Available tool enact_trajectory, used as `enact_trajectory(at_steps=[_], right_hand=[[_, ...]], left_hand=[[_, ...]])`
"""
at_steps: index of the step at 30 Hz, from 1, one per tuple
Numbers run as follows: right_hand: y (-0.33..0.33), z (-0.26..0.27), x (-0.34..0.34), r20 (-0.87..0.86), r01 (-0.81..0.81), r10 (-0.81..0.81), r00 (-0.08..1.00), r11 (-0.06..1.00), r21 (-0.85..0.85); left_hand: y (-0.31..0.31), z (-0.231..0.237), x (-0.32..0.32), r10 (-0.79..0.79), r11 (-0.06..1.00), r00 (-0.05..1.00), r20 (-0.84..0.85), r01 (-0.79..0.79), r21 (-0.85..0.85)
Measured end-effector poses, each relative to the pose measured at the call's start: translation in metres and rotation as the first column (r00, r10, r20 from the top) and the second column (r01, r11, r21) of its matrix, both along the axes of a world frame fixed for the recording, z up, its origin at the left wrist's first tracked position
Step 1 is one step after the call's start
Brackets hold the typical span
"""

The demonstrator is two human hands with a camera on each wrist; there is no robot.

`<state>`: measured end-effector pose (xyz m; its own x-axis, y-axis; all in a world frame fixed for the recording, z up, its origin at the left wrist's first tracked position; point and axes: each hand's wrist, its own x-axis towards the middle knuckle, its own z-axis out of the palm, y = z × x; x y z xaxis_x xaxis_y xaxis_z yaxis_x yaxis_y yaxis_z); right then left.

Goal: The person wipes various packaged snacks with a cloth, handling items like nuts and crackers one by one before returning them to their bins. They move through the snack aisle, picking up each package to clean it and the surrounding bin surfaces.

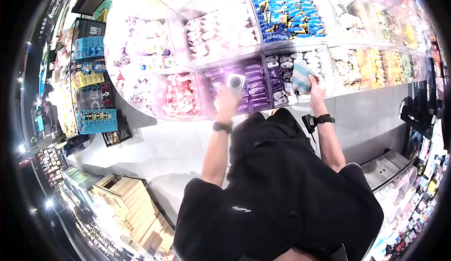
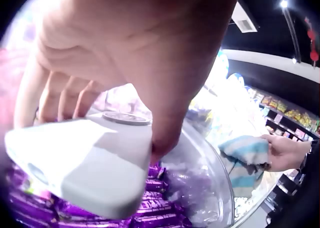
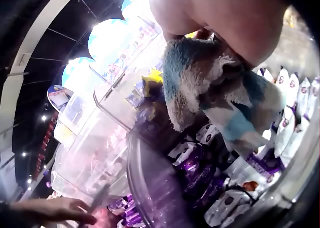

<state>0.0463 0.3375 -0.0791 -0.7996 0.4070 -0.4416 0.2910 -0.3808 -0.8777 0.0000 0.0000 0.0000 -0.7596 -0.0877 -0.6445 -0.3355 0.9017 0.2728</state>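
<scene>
My left hand (image 1: pixel 227 102) grips a smooth white device (image 2: pixel 85 163) with rounded corners and a round disc on one face; its exact kind does not show. It is over a clear bin of purple-wrapped sweets (image 1: pixel 256 86). In the left wrist view the thumb is on one side of the device and the fingers on the other. My right hand (image 1: pixel 317 94) holds a bunched cloth with blue and pale stripes (image 3: pixel 185 82) above the neighbouring bin of white and purple packets (image 3: pixel 287 133). Part of the cloth hangs down toward those packets.
Clear dividers (image 3: pixel 145 178) part the sweet bins. Blue packets (image 1: pixel 289 16) fill a bin in the back row, and red-and-white sweets (image 1: pixel 178 96) lie left of the purple ones. Blue baskets (image 1: pixel 96 121) stand at the left, a wooden unit (image 1: pixel 134 209) behind on the left.
</scene>
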Motion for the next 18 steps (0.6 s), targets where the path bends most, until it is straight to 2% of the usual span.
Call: enact_trajectory(at_steps=[2,3,5,6,7,9,10,11,13,14,15,17,18], right_hand=[[0.001,0.0,0.004,-0.051,0.068,-0.078,0.996,0.981,-0.181],[0.004,0.016,0.014,-0.027,0.096,-0.102,0.994,0.979,-0.182],[-0.008,0.051,0.008,-0.058,0.131,-0.151,0.987,0.957,-0.26],[-0.003,0.045,0.015,-0.05,0.175,-0.193,0.98,0.952,-0.25],[-0.005,0.049,0.018,-0.042,0.218,-0.234,0.971,0.946,-0.239],[-0.002,0.071,0.033,-0.101,0.19,-0.224,0.969,0.944,-0.27],[0.004,0.067,0.04,-0.062,0.223,-0.249,0.967,0.935,-0.277],[0.005,0.069,0.046,-0.077,0.243,-0.269,0.96,0.938,-0.245],[0.013,0.083,0.056,-0.111,0.284,-0.305,0.946,0.943,-0.172],[0.016,0.089,0.062,-0.102,0.323,-0.341,0.935,0.932,-0.163],[0.022,0.097,0.066,-0.092,0.357,-0.373,0.923,0.922,-0.153],[0.035,0.113,0.071,-0.117,0.389,-0.408,0.905,0.908,-0.157],[0.043,0.121,0.073,-0.147,0.393,-0.418,0.897,0.904,-0.171]], left_hand=[[0.007,-0.028,0.001,0.045,0.998,0.996,-0.072,-0.048,-0.048],[0.011,-0.055,0.009,0.006,0.999,0.988,-0.154,-0.011,-0.034],[0.003,-0.087,0.005,-0.079,0.995,0.915,-0.396,0.05,-0.083],[0.003,-0.1,0.005,-0.2,0.977,0.822,-0.533,0.127,-0.171],[0.002,-0.095,0.002,-0.218,0.974,0.846,-0.488,0.16,-0.158],[0.007,-0.087,-0.005,-0.262,0.965,0.881,-0.394,0.235,-0.115],[0.007,-0.092,-0.002,-0.293,0.956,0.798,-0.527,0.259,-0.14],[0.008,-0.105,0.002,-0.293,0.956,0.779,-0.555,0.239,-0.168],[0.011,-0.108,0.004,-0.459,0.887,0.645,-0.611,0.296,-0.353],[0.01,-0.118,0.004,-0.436,0.899,0.633,-0.639,0.282,-0.334],[0.012,-0.103,0.005,-0.47,0.882,0.647,-0.6,0.322,-0.344],[0.012,-0.128,0.005,-0.291,0.951,0.754,-0.588,0.165,-0.26],[0.013,-0.123,0.005,-0.261,0.961,0.767,-0.586,0.146,-0.237]])
